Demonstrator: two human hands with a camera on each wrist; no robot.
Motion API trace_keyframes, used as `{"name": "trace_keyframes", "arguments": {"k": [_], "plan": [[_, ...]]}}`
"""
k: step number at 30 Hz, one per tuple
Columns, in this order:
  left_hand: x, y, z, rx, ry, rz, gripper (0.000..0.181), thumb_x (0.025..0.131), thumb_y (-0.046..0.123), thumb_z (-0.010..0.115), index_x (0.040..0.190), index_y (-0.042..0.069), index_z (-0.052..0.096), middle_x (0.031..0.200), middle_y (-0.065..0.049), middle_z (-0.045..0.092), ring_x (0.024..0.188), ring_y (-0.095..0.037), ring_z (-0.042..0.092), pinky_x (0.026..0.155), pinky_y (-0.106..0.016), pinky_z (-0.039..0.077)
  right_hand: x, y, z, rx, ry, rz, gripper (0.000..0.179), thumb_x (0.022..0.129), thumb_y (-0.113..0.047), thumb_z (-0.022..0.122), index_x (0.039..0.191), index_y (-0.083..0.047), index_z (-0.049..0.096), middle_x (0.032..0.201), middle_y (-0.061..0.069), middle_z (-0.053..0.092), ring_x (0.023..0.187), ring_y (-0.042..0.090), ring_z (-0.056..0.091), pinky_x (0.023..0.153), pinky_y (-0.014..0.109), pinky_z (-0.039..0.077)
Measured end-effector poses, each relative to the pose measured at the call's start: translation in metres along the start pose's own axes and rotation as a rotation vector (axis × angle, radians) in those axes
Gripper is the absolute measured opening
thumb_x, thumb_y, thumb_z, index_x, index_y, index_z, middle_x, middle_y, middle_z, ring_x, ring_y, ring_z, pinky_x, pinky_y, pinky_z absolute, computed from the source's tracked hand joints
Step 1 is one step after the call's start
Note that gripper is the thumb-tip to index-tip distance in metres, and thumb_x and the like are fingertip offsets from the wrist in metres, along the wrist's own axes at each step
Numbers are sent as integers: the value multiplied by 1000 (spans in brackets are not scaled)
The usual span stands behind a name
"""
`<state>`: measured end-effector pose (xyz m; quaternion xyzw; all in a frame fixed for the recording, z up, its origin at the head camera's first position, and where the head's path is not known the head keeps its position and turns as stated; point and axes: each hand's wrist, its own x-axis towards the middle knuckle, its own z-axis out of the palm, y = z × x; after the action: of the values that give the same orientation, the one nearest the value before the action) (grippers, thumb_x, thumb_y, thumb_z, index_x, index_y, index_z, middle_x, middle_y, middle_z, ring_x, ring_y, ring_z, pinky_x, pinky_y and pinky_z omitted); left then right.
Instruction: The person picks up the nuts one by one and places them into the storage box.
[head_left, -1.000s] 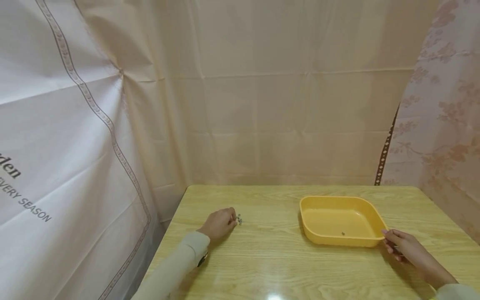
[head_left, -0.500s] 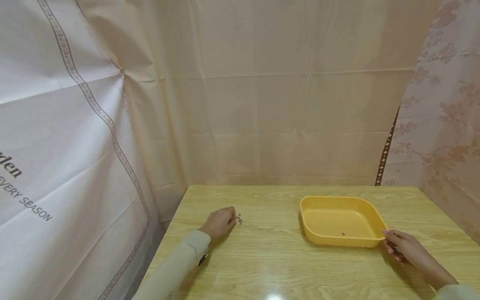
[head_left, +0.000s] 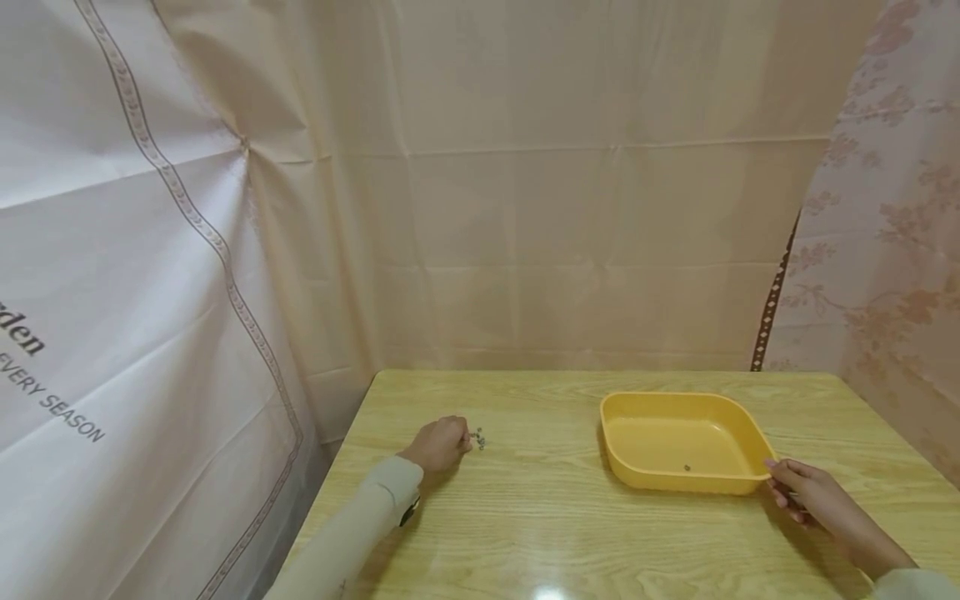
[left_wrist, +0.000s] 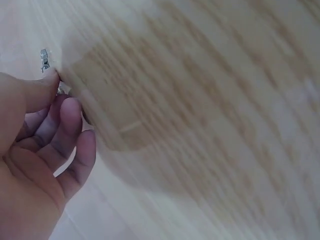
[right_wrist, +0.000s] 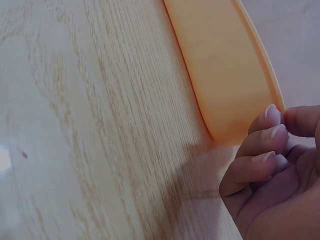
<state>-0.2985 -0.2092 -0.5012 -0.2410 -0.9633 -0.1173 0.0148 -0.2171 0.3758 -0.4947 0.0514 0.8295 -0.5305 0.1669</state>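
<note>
Several small metal nuts point(head_left: 481, 439) lie in a loose cluster on the table. My left hand point(head_left: 441, 443) is right beside them, its fingers curled and its thumb and forefinger brought together. In the left wrist view, a metal glint point(left_wrist: 61, 90) shows between the thumb and finger of the left hand point(left_wrist: 45, 135), with more nuts point(left_wrist: 45, 58) just past the thumb. My right hand point(head_left: 806, 492) pinches the near right corner of a yellow plastic tray point(head_left: 675, 482). One small nut point(head_left: 687, 468) lies inside it. The right wrist view shows the right hand's point(right_wrist: 275, 170) fingertips at the tray's rim point(right_wrist: 272, 75).
The wood-grain table point(head_left: 540, 517) runs back to a hanging beige cloth point(head_left: 510, 208). A printed white cloth point(head_left: 150, 350) hangs along the left side, and a floral cloth point(head_left: 892, 250) along the right. Bare tabletop lies between the nuts and the tray.
My left hand's fingers shift slightly at the edge of the nut cluster. The right hand and the tray stay in place.
</note>
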Motion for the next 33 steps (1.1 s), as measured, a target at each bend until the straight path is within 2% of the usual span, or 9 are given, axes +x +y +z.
{"name": "trace_keyframes", "arguments": {"k": [5,15,20,25,33], "plan": [[-1,2,-2,6,-34,6,14,102,17,65,91,7,65,86,-1,63,79,-16,61,71,-33,56,1,0,0,4,13,2,46,111,-50,36,94,-11,52,78,-2,51,60,10,46,56,27,44],[-3,5,-4,45,-62,39,21,102,12,57,80,12,58,79,1,55,70,-12,46,66,-31,48,0,1,1,17,23,-10,44,111,-47,37,93,-9,52,75,-3,52,57,9,47,53,26,45],[-4,5,-5,65,-38,68,18,104,13,59,87,10,62,81,1,58,72,-13,52,68,-31,51,0,1,1,22,22,-25,44,112,-46,37,93,-9,52,75,-2,52,58,9,47,53,26,45],[-5,6,-6,80,10,111,9,101,12,67,95,6,69,86,-1,64,78,-14,61,72,-29,56,0,2,1,22,29,-24,45,112,-46,36,93,-8,51,75,-2,52,57,9,47,53,26,45],[-7,2,-2,95,9,105,12,101,12,63,89,11,65,80,5,57,69,-8,50,63,-23,49,0,2,3,21,32,-24,45,112,-46,36,92,-8,51,75,-2,52,57,9,47,52,26,45]]}}
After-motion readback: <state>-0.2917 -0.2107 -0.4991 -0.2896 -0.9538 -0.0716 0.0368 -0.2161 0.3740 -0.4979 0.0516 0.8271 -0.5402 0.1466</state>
